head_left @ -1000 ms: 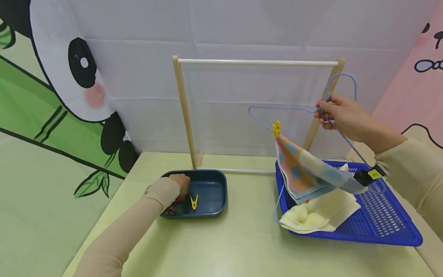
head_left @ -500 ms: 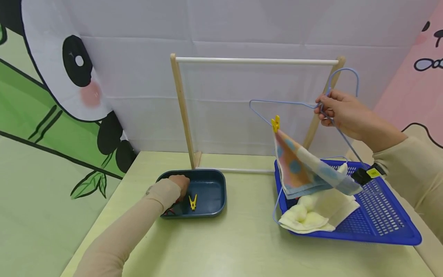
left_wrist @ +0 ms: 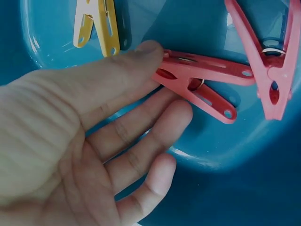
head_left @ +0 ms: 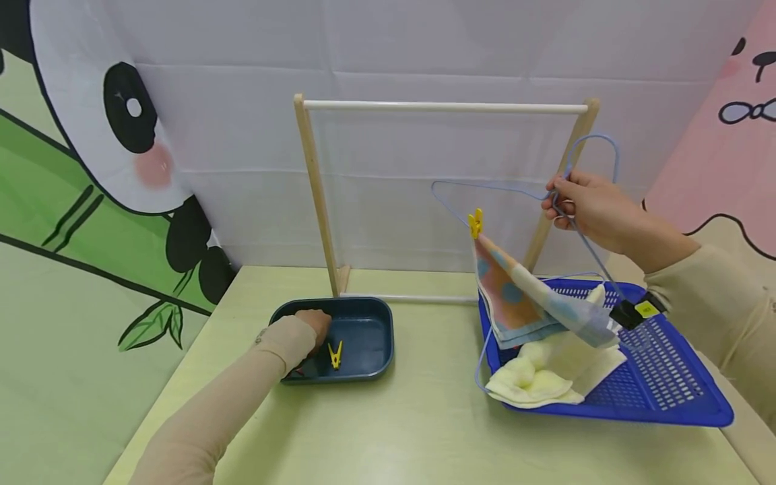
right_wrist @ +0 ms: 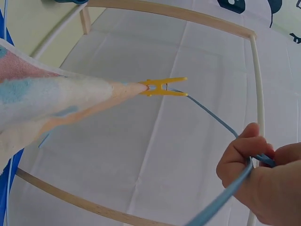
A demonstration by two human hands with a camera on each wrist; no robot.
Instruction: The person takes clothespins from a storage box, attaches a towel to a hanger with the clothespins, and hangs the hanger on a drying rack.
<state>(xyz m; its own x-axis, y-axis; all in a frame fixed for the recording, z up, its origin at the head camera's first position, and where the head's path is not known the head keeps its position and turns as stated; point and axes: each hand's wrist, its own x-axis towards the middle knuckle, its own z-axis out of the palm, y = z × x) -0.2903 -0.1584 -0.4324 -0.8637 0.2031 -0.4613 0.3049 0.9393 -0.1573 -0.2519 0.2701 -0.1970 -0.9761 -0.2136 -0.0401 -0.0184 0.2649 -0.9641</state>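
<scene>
The left hand point(left_wrist: 89, 136) pinches a red peg point(left_wrist: 216, 70) in the tray point(head_left: 370, 340)! The right hand point(head_left: 600, 210) grips the hanger point(right_wrist: 223, 197), towel point(head_left: 512, 293) dangling from a yellow peg point(head_left: 475, 223).

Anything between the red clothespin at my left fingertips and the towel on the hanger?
Yes: the red clothespin is inside the blue tray, whose right wall stands between. Above it, nothing visible blocks the way to the towel.

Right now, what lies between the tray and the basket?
The head view shows mostly bare table between tray and basket; the rack's lower bar crosses at the back, and a hanger end sticks out by the basket.
</scene>
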